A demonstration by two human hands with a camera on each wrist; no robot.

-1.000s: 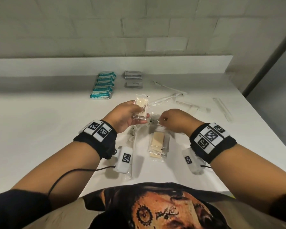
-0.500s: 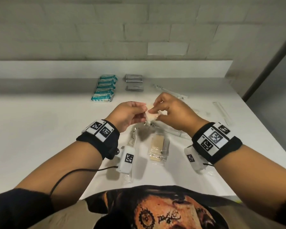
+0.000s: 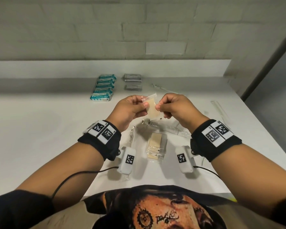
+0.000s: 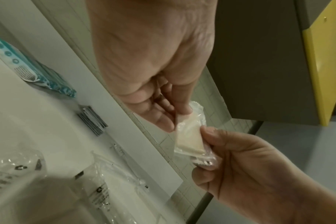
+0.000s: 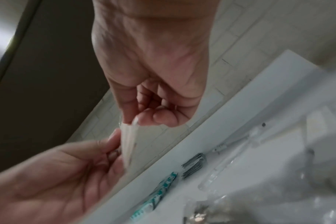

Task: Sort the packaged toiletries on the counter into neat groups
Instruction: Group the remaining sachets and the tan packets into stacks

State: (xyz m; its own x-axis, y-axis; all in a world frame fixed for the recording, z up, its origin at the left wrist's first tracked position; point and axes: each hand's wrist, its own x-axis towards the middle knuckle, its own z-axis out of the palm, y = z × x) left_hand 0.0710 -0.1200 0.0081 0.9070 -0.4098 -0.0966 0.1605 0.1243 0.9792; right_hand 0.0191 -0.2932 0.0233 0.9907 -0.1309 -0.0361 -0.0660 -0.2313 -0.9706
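Observation:
Above the white counter (image 3: 40, 129) both hands hold one small clear packet with a beige pad (image 3: 152, 109) (image 4: 190, 139) (image 5: 128, 139). My left hand (image 3: 130, 108) (image 4: 169, 115) pinches its left edge, thumb on top. My right hand (image 3: 172, 106) (image 5: 136, 119) pinches its right edge. Under the hands a small pile of the same beige packets (image 3: 155, 145) lies on the counter. At the back stand a row of teal-and-white packs (image 3: 103, 87) and a group of grey sachets (image 3: 132, 81).
Clear-wrapped long items (image 3: 168, 129) lie loose under and behind my right hand, another clear packet (image 3: 130, 134) under my left wrist. A clear strip (image 3: 220, 109) lies near the counter's right edge. A raised ledge (image 3: 106, 68) and tiled wall close the back.
Both hands have risen from the counter and come together. The right hand, which was down at the pile, now pinches the beige packet that the left hand was holding alone.

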